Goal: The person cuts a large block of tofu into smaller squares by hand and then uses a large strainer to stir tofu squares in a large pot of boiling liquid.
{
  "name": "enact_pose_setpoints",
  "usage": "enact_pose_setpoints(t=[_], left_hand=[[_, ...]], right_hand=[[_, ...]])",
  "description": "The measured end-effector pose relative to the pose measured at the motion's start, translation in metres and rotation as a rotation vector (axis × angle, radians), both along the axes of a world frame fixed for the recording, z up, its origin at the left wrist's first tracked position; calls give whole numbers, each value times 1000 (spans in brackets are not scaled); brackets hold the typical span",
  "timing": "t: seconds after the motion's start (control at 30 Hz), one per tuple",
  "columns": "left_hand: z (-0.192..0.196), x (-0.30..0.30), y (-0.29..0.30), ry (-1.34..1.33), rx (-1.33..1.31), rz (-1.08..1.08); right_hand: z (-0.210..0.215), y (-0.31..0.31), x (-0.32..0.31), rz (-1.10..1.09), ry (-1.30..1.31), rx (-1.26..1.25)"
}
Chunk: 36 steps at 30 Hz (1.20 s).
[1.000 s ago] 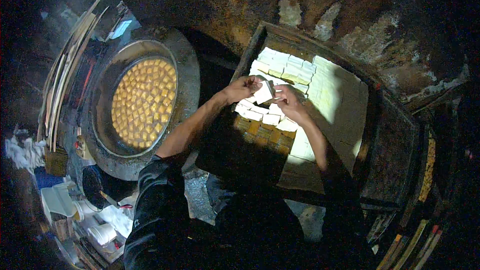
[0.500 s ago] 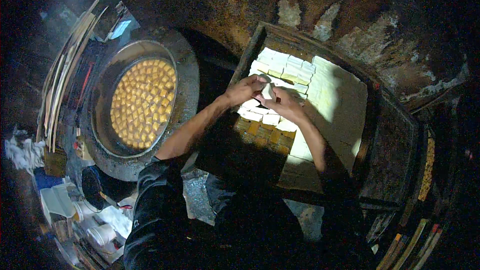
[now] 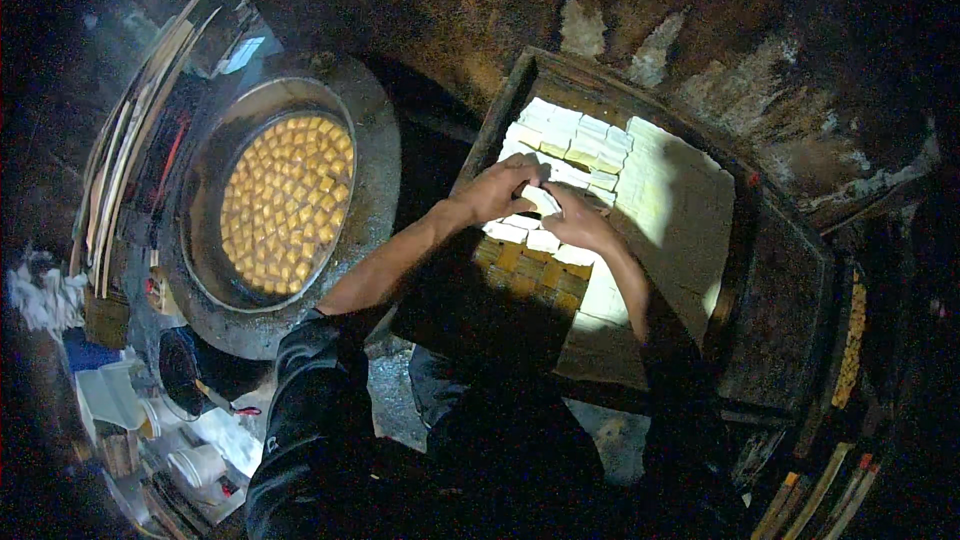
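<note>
My left hand (image 3: 500,190) and my right hand (image 3: 580,220) meet over a wooden tray (image 3: 512,80) of white tofu. Between their closed fingers is a small piece of tofu (image 3: 541,200), partly covered by the thumbs and fingertips. Cut tofu blocks (image 3: 575,132) lie in rows just beyond my hands. More white pieces (image 3: 530,237) sit on the near side, beside a bare stretch of woven bamboo mat (image 3: 530,275). To the right spreads a larger slab of tofu (image 3: 680,190), half in shadow.
On the left, a big round pan (image 3: 200,230) set in a stove holds many golden tofu pieces (image 3: 285,205) in liquid. Long wooden strips (image 3: 125,150) lean beyond it. A black pan (image 3: 185,370) and white tubs (image 3: 200,467) stand at lower left. Sticks (image 3: 820,500) lie at lower right.
Both hands have come down slightly toward the tray, and the tofu piece, upright between the fingers before, now lies lower and flatter.
</note>
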State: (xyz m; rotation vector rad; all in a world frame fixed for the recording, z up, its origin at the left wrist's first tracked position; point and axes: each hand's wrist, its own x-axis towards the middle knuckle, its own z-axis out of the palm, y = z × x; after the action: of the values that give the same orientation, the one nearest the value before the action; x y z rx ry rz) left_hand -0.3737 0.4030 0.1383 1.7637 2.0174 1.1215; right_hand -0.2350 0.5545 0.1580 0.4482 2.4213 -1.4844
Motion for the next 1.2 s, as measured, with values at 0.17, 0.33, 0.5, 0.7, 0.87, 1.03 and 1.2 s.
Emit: enact_pose_setpoints(t=[0.17,0.33,0.5,0.7,0.87,1.03,1.2], left_hand=[[18,9,6,12,-163,21],[2,3,1,308,-125,-7],[4,13,7,189,-303,-39],[21,16,7,190,-594,-71],[8,11,2,199,-451,-20],[9,19,10,68,-290,-29],[17,35,18,5,-205,7]], right_hand=[[-41,29,16,93,218,292],[-40,26,26,76,319,288],[-31,29,31,61,215,245],[-26,34,24,109,236,377],[-25,32,10,152,176,558],[-51,37,15,4,375,452],[-34,42,28,-311,269,164]])
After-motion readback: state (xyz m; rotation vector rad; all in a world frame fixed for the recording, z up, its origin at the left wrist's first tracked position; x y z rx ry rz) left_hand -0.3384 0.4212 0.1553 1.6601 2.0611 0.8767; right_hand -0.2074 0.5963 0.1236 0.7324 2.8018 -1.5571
